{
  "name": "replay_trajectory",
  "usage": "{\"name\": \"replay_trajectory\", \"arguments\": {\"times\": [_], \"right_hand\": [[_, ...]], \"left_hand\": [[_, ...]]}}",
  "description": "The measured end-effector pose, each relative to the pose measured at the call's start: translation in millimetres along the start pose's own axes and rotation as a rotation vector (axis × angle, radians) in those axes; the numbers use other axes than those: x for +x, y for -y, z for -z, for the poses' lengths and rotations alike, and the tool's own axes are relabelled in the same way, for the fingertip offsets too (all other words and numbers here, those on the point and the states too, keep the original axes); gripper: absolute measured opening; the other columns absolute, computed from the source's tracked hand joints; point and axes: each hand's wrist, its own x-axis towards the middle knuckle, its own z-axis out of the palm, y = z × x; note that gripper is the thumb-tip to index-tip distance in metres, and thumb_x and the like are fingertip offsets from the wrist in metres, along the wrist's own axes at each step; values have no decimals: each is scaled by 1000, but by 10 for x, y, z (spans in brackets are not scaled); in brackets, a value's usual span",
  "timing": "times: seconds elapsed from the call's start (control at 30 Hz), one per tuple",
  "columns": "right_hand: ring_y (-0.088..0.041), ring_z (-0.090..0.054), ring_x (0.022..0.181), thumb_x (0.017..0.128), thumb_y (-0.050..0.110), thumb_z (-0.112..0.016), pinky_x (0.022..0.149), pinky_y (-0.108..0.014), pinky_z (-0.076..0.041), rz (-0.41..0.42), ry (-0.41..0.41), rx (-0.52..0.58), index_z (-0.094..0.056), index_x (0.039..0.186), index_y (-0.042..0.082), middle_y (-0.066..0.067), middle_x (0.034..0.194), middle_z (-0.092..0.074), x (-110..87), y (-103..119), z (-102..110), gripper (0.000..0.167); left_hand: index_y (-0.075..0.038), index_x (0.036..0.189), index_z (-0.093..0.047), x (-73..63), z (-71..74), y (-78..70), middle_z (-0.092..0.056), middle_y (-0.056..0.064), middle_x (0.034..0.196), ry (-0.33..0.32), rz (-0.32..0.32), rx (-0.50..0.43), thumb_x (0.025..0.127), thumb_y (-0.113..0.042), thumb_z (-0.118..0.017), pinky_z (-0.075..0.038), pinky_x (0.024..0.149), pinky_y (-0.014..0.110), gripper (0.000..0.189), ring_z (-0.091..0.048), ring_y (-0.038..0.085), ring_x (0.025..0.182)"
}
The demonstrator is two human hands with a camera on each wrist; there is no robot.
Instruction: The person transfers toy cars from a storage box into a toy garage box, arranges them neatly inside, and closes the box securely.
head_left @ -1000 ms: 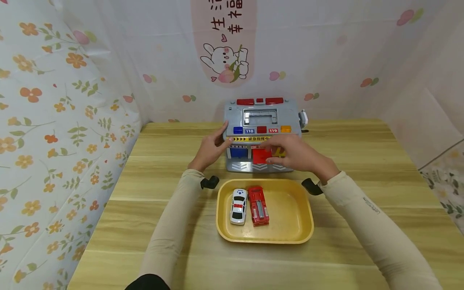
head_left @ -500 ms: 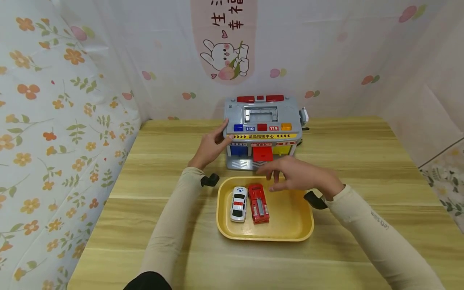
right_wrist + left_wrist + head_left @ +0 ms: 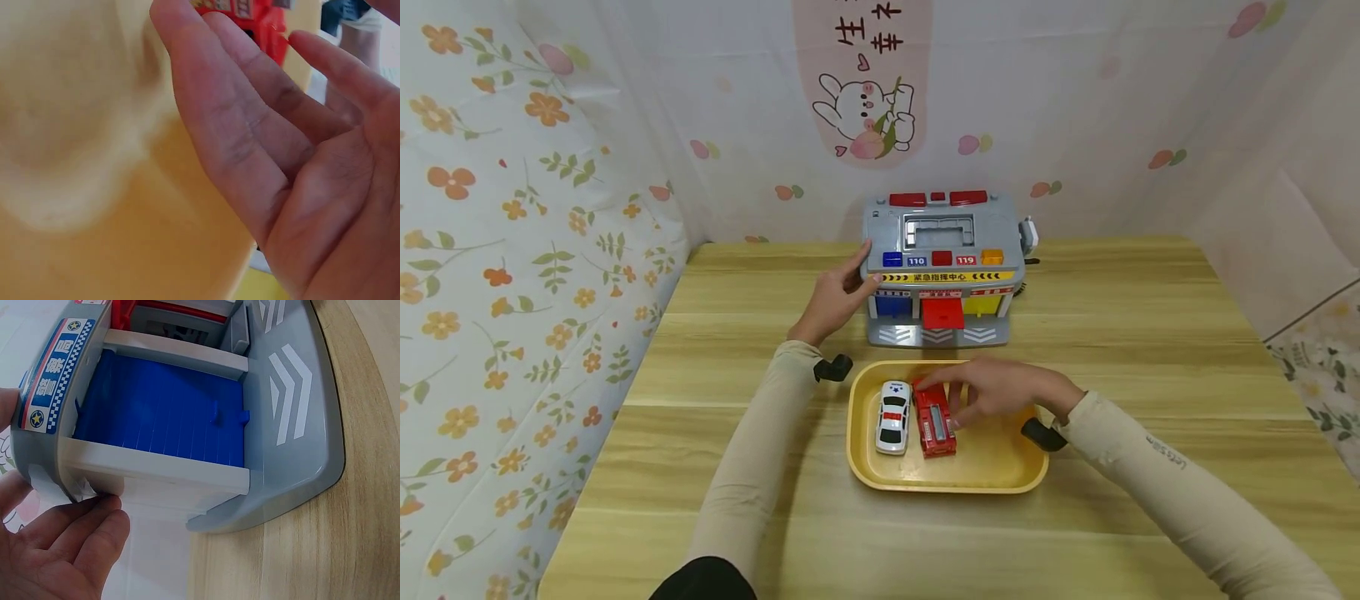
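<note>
My left hand grips the left roof edge of a grey toy garage, thumb at the front and fingers at the side. In the left wrist view its blue door is down and fingertips curl under the roof's corner. The red middle door is swung up; the yellow one is down. Over the yellow tray my right hand spreads its fingers and thumb about a red toy fire truck. Left of that truck lies a white toy police car.
The tray stands on a wooden table just in front of the garage. A patterned cloth hangs behind, with a flowered one along the left. A grey-white part sticks out at the garage's right side.
My right hand has left the raised red door and come down toward me to the fire truck in the tray. The left hand keeps its hold on the garage.
</note>
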Motion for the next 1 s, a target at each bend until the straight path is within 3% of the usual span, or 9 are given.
{"name": "replay_trajectory", "arguments": {"times": [0.1, 0.23, 0.33, 0.47, 0.6, 0.7, 0.83, 1.0], "right_hand": [[-15, -61, 95, 91, 21, -74, 83, -31, -53, -1, 15, 21, -49, 149, 28, 2, 106, -69, 25, -20, -32, 63], [-19, -59, 104, 91, 22, -74, 88, -34, -53, -29, 23, 44, -46, 151, 31, -2, 121, -65, 35, -18, -82, 67], [-20, -61, 92, 89, 22, -76, 79, -33, -55, -81, 51, 69, -42, 152, 37, -4, 125, -58, 32, 3, -130, 73], [-19, -59, 66, 87, 20, -78, 61, -31, -56, -123, 53, 103, -41, 151, 41, -7, 118, -57, 37, 48, -202, 77], [-18, -59, 86, 84, 19, -81, 81, -36, -58, -99, 2, 11, -44, 150, 38, -6, 127, -60, 43, 96, -250, 78], [-18, -53, 98, 80, 22, -85, 93, -39, -54, -81, -23, -108, -44, 150, 37, -3, 128, -61, 45, 125, -267, 82], [-17, -53, 91, 77, 26, -88, 90, -38, -54, -81, -32, -222, -43, 151, 35, -1, 115, -64, 54, 155, -284, 88], [-14, -54, 91, 75, 25, -89, 91, -35, -55, -97, -54, -278, -45, 149, 32, 1, 114, -66, 61, 190, -291, 86]], "left_hand": [[-41, 156, -30, -3, 6, -6, -37, 2, 162, 0, 2, -7, 99, -46, -59, -49, 112, 39, 64, -56, 25, 137], [-42, 155, -29, -7, 12, -26, -38, 3, 161, -2, 8, -2, 99, -46, -59, -49, 112, 39, 64, -56, 25, 136], [-43, 155, -29, -4, 8, -37, -38, 1, 161, 3, 13, 9, 99, -47, -59, -48, 113, 40, 64, -57, 24, 135], [-43, 155, -29, -2, -1, -26, -39, 1, 161, 7, 14, -17, 99, -45, -59, -49, 112, 39, 63, -57, 23, 136], [-42, 155, -30, -3, -3, -8, -39, 1, 161, 7, 11, -39, 99, -43, -59, -49, 112, 39, 63, -55, 23, 137], [-43, 155, -29, -2, -1, -12, -38, 0, 161, 9, 15, -26, 99, -45, -59, -48, 113, 39, 63, -55, 22, 138], [-44, 155, -28, -5, 4, -18, -37, -1, 162, 14, 23, -23, 99, -46, -58, -47, 113, 39, 63, -54, 22, 139], [-43, 155, -29, -9, 2, -12, -37, 1, 162, 18, 16, -33, 99, -46, -59, -48, 113, 39, 64, -53, 23, 139]]}}
